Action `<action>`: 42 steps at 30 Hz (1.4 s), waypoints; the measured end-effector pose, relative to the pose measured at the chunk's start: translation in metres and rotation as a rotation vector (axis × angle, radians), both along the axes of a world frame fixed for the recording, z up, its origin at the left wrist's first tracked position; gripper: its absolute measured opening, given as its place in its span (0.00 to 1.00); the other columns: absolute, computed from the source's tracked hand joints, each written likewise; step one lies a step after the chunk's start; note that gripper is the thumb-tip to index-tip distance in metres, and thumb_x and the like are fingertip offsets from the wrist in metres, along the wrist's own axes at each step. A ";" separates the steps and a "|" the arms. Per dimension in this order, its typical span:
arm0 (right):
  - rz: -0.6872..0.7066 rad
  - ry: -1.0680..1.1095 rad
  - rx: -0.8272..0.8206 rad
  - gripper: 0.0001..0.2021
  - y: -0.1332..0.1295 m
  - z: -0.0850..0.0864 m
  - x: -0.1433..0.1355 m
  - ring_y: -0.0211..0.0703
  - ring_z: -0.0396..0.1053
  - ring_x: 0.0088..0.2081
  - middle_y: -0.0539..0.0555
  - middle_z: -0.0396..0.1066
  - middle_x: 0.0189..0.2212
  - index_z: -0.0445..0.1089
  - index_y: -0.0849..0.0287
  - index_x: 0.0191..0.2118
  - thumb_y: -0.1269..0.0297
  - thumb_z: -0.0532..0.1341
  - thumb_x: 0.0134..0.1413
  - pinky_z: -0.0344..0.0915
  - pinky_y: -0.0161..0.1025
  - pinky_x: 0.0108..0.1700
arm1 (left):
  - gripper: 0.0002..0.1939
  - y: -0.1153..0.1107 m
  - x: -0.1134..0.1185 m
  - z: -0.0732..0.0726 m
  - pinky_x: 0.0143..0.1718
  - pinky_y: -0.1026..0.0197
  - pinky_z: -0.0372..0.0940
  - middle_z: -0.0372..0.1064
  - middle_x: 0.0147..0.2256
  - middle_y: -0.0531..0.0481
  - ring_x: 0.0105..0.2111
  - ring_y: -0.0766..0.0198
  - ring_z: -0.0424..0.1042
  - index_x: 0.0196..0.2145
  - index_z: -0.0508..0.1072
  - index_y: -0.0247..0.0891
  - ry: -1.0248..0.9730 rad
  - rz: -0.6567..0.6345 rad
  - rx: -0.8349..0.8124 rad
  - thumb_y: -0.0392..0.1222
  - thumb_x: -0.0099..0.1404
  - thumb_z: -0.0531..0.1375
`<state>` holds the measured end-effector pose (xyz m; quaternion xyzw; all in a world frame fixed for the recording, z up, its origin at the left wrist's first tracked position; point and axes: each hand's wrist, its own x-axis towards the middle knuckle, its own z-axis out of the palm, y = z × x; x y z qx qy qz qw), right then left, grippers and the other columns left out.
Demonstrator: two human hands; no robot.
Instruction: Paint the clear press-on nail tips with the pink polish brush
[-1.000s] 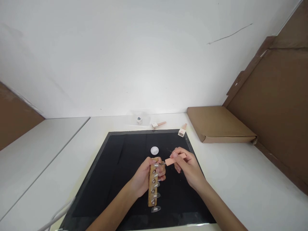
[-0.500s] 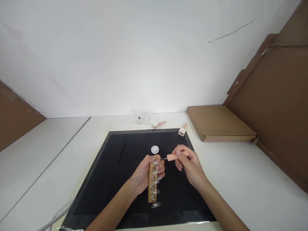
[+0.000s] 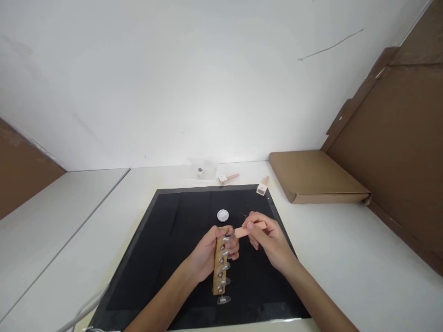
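Near the middle of the head view, my left hand (image 3: 206,252) is wrapped round the top of a tan strip (image 3: 219,272). Silver round pieces run down the strip, and several clear nail tips (image 3: 224,300) stick out to its right. My right hand (image 3: 265,235) pinches a peach-coloured brush handle (image 3: 249,229) between thumb and fingers. The brush end points left at the topmost clear tip; its bristles are too small to make out. Just above the strip lies a small white round dish (image 3: 223,215) on the black mat (image 3: 155,244).
Two peach-handled bottles, one lying at the back (image 3: 228,178) and another at the mat's right corner (image 3: 262,186), are beyond my hands. A clear tray (image 3: 209,174) sits left of them. A flat cardboard box (image 3: 318,177) is at right; a white cable (image 3: 85,311) runs lower left.
My right hand has moved left with the brush, bringing its handle closer to the top clear tip. The strip in my left hand has shifted slightly down.
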<state>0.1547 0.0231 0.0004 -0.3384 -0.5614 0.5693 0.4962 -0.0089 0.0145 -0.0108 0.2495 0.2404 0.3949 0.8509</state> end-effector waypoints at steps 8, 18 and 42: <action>-0.067 0.003 -0.027 0.14 0.002 -0.006 0.000 0.30 0.52 0.16 0.44 0.56 0.17 0.68 0.59 0.26 0.54 0.61 0.55 0.49 0.31 0.18 | 0.08 -0.001 0.000 0.000 0.28 0.63 0.55 0.50 0.20 0.56 0.21 0.68 0.53 0.23 0.59 0.37 0.020 -0.001 -0.010 0.41 0.54 0.55; -0.092 0.084 -0.008 0.13 0.003 -0.010 0.002 0.30 0.51 0.16 0.43 0.55 0.17 0.69 0.59 0.28 0.55 0.61 0.56 0.49 0.31 0.18 | 0.09 -0.001 0.000 -0.002 0.27 0.63 0.55 0.51 0.20 0.55 0.21 0.68 0.52 0.21 0.57 0.37 0.009 -0.003 0.019 0.40 0.55 0.54; -0.094 0.042 -0.032 0.14 0.003 -0.014 0.001 0.31 0.51 0.16 0.44 0.57 0.17 0.69 0.59 0.28 0.54 0.60 0.57 0.48 0.31 0.18 | 0.06 0.001 -0.004 -0.006 0.28 0.63 0.54 0.51 0.20 0.55 0.21 0.68 0.52 0.23 0.62 0.35 -0.059 -0.003 -0.039 0.39 0.55 0.54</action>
